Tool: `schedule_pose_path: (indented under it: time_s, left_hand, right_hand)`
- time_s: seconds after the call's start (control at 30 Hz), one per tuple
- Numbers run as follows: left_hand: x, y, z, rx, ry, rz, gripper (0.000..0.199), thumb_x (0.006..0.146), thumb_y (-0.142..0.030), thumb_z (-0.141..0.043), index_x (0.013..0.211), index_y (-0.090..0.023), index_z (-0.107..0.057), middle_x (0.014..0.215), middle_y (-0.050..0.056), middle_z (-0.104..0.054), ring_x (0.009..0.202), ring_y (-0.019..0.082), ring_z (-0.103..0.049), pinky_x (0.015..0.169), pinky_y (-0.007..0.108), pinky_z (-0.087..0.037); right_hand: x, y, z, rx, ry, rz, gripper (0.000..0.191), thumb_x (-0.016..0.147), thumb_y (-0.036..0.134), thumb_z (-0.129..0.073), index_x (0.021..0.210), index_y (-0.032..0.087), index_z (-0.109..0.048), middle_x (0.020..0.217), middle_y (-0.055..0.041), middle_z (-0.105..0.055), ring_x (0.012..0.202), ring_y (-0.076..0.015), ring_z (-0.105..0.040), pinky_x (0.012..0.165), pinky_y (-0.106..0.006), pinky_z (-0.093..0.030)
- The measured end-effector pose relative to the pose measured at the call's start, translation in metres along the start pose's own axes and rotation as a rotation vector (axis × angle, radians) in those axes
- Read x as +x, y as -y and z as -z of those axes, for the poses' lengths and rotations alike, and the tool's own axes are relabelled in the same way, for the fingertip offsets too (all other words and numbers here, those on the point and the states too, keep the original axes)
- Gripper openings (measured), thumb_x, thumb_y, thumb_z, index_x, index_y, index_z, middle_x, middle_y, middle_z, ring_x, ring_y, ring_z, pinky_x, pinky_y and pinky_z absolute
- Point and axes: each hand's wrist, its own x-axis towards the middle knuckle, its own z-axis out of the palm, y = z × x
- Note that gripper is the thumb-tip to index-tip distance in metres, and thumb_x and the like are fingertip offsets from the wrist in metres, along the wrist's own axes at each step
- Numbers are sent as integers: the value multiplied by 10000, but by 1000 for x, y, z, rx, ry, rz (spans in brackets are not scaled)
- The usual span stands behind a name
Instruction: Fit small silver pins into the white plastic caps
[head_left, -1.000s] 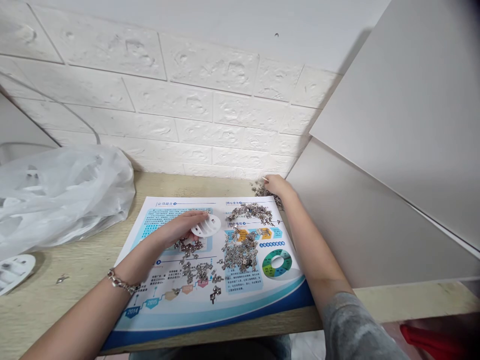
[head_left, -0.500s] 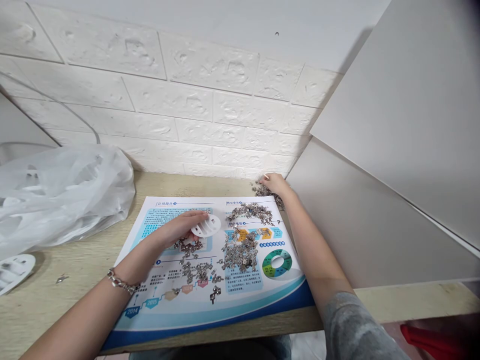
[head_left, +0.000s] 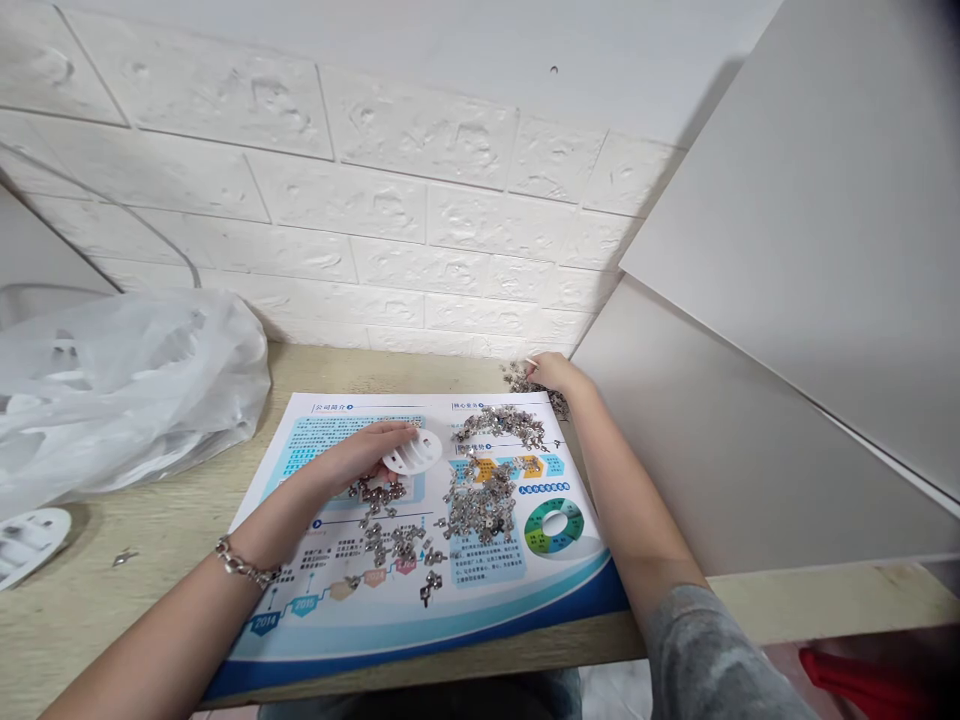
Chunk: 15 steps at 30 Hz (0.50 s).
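Observation:
My left hand [head_left: 367, 450] is closed on the edge of a round white plastic plate with slots [head_left: 414, 455]. It holds the plate just above a group of small shiny metal pieces [head_left: 394, 540] on the printed sheet [head_left: 337, 630]. At the back, by the wall, my right hand [head_left: 555, 371] has its fingers pinched over another heap of these metal pieces [head_left: 516, 378]. A short pale sliver shows at its fingertips; what the fingers hold is too small to make out. Two more piles of metal pieces [head_left: 481, 505] lie between my hands.
A translucent plastic bag [head_left: 187, 390] with white parts inside stands at the left. Another slotted white plate [head_left: 31, 545] and one loose metal piece [head_left: 125, 557] lie on the wooden table [head_left: 157, 600]. Grey panels [head_left: 712, 420] border the right side; a white brick-pattern wall [head_left: 390, 200] rises behind.
My right hand has dipped slightly lower over the back heap, its fingertips now among the pieces. The left hand and the white plate stay almost in place.

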Motion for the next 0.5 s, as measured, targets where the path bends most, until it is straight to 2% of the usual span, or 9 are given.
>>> schedule_pose_path:
  time_s: [0.13,0.23,0.3,0.4,0.5]
  left_hand:
    - [0,0,0,5,10,8,416,717,-553,-503,793,-145,-518,574,7,-443,460,92,-363,419,218,-225]
    - [1,0,0,-7,24,1,405,723,-544,-505,784,-143,-511,576,3,-439,464,89,-363,420,215,-225]
    - [1,0,0,-14,21,-4,397,727,-536,-510,776,-142,-504,577,-1,-436,464,85,-359,416,212,-215]
    - [1,1,0,-20,19,5,391,735,-529,-506,790,-143,-504,584,-1,-443,466,83,-360,412,211,-198]
    - [1,1,1,-22,31,4,385,746,-527,-493,795,-145,-501,584,-2,-446,467,84,-359,414,213,-204]
  right_hand:
    - [-1,8,1,-30,-43,-40,173,733,249,-497,804,138,-610,828,-74,-638,675,-120,-529,580,-193,-334]
    - [-5,10,13,-23,-62,-76,234,783,308,-467,868,137,-603,913,-97,-634,765,-141,-550,634,-199,-363]
    - [-10,6,25,-12,-61,-133,255,805,283,-445,954,133,-588,936,-117,-632,789,-155,-566,653,-213,-384]
    - [-21,-6,38,13,52,-281,261,772,207,-475,983,107,-592,729,-117,-648,622,-178,-593,588,-257,-423]
    - [-29,-15,39,14,167,-418,189,720,199,-527,807,75,-641,520,-117,-595,487,-220,-577,515,-320,-447]
